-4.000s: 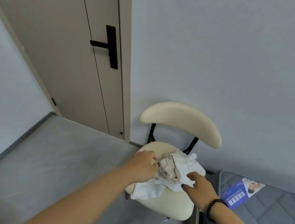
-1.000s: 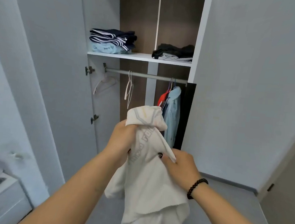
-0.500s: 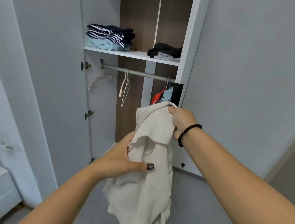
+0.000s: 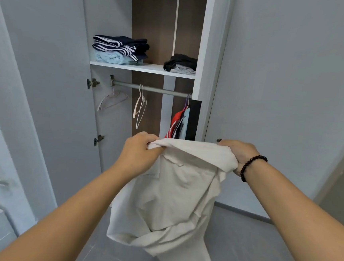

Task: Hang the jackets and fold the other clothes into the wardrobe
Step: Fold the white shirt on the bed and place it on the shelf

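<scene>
In the head view, the left hand [image 4: 139,153] and the right hand [image 4: 236,155] each grip one end of the top edge of a white garment [image 4: 173,195] at centre frame, fingers curled tight round the cloth. That edge runs level from left to right between them, and the rest hangs straight down. The open wardrobe [image 4: 207,50] lies directly beyond the hands, higher in the frame. Its rail [image 4: 149,89] carries empty hangers [image 4: 140,106] up and left of the left hand, which looks the nearer one. Folded clothes [image 4: 121,49] sit on the shelf [image 4: 143,68] above.
</scene>
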Tool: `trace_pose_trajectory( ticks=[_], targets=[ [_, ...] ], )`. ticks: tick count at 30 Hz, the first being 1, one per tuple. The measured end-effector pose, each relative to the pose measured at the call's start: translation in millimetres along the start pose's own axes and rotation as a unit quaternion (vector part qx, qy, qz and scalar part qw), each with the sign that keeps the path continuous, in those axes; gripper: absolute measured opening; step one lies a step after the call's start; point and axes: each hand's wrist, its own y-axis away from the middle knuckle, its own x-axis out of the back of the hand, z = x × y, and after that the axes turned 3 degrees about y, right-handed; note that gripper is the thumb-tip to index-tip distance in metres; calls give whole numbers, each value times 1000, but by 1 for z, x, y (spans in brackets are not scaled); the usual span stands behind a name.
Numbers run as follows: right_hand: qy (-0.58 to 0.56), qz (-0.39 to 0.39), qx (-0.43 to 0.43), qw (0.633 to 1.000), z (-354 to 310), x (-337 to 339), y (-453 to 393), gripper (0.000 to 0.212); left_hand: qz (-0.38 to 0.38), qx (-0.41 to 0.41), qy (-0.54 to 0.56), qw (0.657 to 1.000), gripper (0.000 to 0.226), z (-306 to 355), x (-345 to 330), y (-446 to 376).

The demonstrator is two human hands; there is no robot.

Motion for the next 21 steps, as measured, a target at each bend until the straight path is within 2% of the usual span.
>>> trace_pose_trajectory(
  ticks=[3, 5, 6, 8, 10, 12, 13, 14, 16, 17, 19, 21],
  targets=[
    [-103, -21, -6, 994, -9, 7, -1, 37, 20, 4, -18, 1000, 21, -1, 1, -12],
    [-148, -28, 5, 989, -12, 9, -1, 22, 18, 33, 5, 999, 20, -3, 3, -19],
    [-159, -30, 15, 987, -13, 10, 0, 10, 3, 48, 23, 999, 17, -3, 5, -22],
    [-165, -30, 45, 985, -13, 11, 2, 9, -58, 75, 72, 993, 12, -4, 8, -28],
    [-147, -21, 84, 985, -11, 12, 5, 9, -124, 96, 97, 983, 27, -2, 10, -29],
    [-128, -35, 119, 984, -9, 14, 5, 2, -144, 107, 127, 975, 45, 0, 10, -27],
    [-111, -45, 138, 983, -6, 14, 5, 7, -136, 114, 161, 971, 54, 1, 10, -26],
    [-72, -49, 160, 983, -3, 14, 5, 21, -120, 121, 197, 966, 57, 3, 9, -26],
    [83, -23, 213, 973, 8, 13, 3, 54, -84, 122, 242, 959, 42, 9, 8, -26],
    [182, -3, 251, 951, 16, 10, 2, 63, -71, 120, 256, 957, 30, 12, 8, -26],
    [323, 24, 324, 889, 35, 3, -1, 62, -52, 114, 285, 950, 21, 18, 9, -27],
    [341, 56, 376, 860, 51, -4, -6, 44, -37, 109, 297, 948, 23, 21, 11, -27]
  ],
)
